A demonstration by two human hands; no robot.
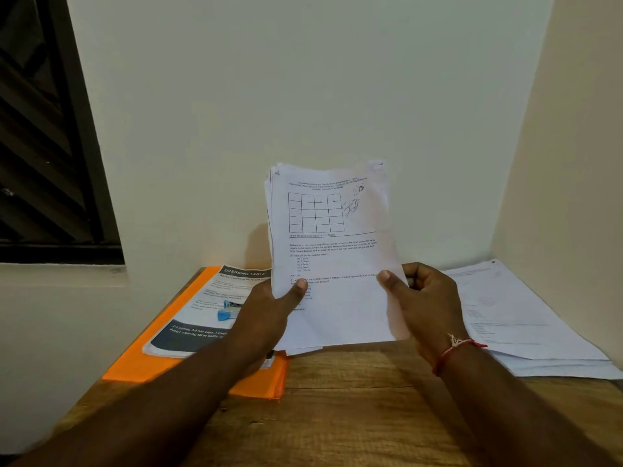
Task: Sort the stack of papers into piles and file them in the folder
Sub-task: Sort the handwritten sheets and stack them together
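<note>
A stack of white printed papers [332, 244] stands upright above the table, its front sheet showing a grid and typed questions. My left hand [269, 308] grips its lower left edge, thumb on the front. My right hand [426, 298] grips the lower right edge, thumb on the front too. To the left lies an orange folder [148, 358] flat on the table. A pile of sheets headed "DRESSING TABLE" [209, 298] rests on the folder. At the right lies another pile of white papers [519, 318].
A small blue stapler [227, 311] sits on the pile on the folder. The wooden table [354, 416] stands in a corner, with walls behind and to the right. A dark window [43, 146] is at the upper left.
</note>
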